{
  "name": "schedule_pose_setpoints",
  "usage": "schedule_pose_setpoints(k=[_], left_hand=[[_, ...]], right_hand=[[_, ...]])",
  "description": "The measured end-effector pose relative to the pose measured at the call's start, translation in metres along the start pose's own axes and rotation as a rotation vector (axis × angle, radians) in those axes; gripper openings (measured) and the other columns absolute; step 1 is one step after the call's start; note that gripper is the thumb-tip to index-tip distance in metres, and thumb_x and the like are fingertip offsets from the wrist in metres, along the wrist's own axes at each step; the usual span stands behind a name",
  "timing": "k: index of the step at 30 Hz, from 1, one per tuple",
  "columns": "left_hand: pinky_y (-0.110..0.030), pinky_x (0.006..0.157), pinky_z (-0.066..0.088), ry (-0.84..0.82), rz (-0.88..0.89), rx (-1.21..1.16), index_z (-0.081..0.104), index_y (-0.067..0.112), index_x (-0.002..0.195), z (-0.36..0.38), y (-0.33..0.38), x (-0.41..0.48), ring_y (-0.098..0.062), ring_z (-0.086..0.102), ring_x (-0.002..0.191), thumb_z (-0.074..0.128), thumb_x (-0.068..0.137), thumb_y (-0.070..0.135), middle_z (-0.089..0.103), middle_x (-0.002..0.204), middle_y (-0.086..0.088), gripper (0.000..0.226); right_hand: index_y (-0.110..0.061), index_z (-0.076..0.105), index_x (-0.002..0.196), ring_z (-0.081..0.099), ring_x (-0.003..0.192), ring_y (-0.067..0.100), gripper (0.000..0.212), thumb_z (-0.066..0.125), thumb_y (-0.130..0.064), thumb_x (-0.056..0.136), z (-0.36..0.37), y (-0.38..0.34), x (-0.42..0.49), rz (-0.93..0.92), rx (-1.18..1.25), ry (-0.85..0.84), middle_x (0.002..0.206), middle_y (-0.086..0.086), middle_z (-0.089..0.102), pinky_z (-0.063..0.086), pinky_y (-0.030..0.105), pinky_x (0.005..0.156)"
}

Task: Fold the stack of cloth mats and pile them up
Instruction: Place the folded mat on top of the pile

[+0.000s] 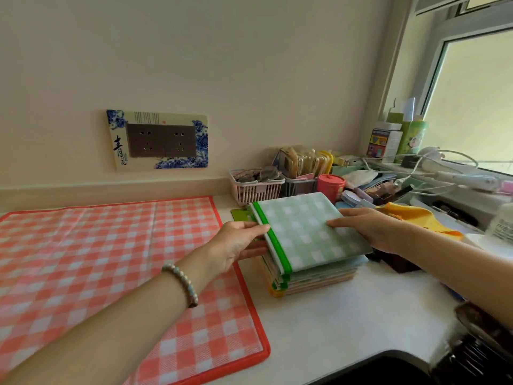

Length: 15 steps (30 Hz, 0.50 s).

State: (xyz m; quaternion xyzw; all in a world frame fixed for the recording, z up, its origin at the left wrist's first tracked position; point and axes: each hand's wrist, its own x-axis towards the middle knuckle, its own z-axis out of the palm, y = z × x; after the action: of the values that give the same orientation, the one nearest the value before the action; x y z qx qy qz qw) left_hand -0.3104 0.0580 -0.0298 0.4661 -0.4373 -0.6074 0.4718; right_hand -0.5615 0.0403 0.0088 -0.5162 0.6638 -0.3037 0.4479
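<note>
Head view: my left hand (238,243) pinches the folded green mat (305,232) by its bordered edge; my right hand (369,229) lies flat-fingered opposite. It sits atop the pile (313,282), beside the spread red mat (111,245).

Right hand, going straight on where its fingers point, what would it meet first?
Probably the left hand, gripping the edge of the green checked mat; the right hand rests on that mat.

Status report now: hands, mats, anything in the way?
Left hand pinches green mat; right hand flat on it. It tops the pile. Unfolded red mat beside; nothing blocks.
</note>
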Motion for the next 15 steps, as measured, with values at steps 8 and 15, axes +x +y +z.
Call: schedule_pose_setpoints(k=[8, 15], left_hand=[[-0.02, 0.051, 0.053, -0.009, -0.002, 0.029, 0.062, 0.004, 0.097, -0.005, -0.01, 0.004, -0.012, 0.07, 0.063, 0.072, 0.081, 0.011, 0.073, 0.081, -0.007, 0.02], [-0.02, 0.053, 0.053, -0.015, 0.023, 0.074, 0.062, 0.004, 0.098, -0.007, -0.014, 0.005, -0.012, 0.071, 0.067, 0.073, 0.08, 0.013, 0.073, 0.087, -0.008, 0.022]], right_hand=[[-0.027, 0.055, 0.129, 0.054, 0.113, 0.027, 0.055, 0.074, -0.028, 0.078, 0.0, 0.007, 0.009, 0.014, -0.053, 0.03, 0.126, 0.007, 0.056, 0.044, 0.044, 0.102], [-0.026, 0.054, 0.13, 0.052, 0.112, 0.025, 0.056, 0.073, -0.029, 0.078, 0.0, 0.012, 0.015, -0.009, -0.102, 0.03, 0.124, 0.004, 0.054, 0.043, 0.04, 0.102]])
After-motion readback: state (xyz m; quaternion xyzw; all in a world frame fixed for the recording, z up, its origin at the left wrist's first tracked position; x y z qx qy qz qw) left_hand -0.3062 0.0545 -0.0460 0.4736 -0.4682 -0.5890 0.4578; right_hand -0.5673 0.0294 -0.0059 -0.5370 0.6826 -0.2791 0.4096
